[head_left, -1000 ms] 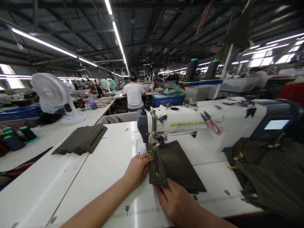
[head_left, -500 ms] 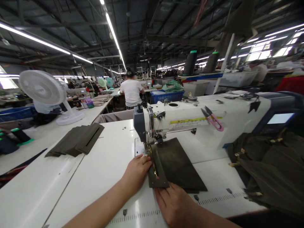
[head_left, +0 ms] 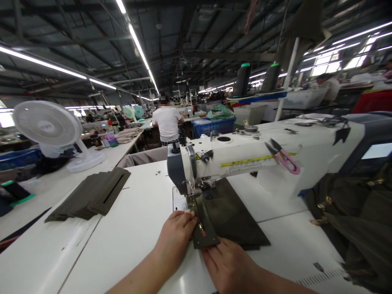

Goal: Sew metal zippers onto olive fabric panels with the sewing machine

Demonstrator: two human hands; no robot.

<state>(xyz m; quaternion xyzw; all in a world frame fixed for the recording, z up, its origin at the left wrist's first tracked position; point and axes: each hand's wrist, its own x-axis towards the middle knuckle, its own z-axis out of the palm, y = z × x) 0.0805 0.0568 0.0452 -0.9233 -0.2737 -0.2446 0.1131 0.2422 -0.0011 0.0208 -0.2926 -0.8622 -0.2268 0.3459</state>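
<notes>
A dark olive fabric panel [head_left: 208, 237] with a gold zipper [head_left: 200, 225] lies under the needle area of a white sewing machine [head_left: 245, 153]. My left hand [head_left: 177, 230] presses on the panel's left edge, fingers together, just in front of the presser foot. At the near edge, my right hand [head_left: 225, 261] grips the panel's corner, with its fingertips partly beneath the fabric. More olive fabric [head_left: 235, 212] lies flat to the right of the panel, under the machine arm.
Stacked olive panels [head_left: 88, 194] lie at the left. Pink-handled scissors [head_left: 283, 157] rest on the machine. Dark fabric with gold hardware [head_left: 355, 216] is heaped at the right. A white fan [head_left: 47, 124] stands back left; a person [head_left: 168, 122] sits ahead.
The view has shifted and moved closer to the machine. Both hands remain on the zippered panel, whose strip now curves more and sits slightly further under the machine head.
</notes>
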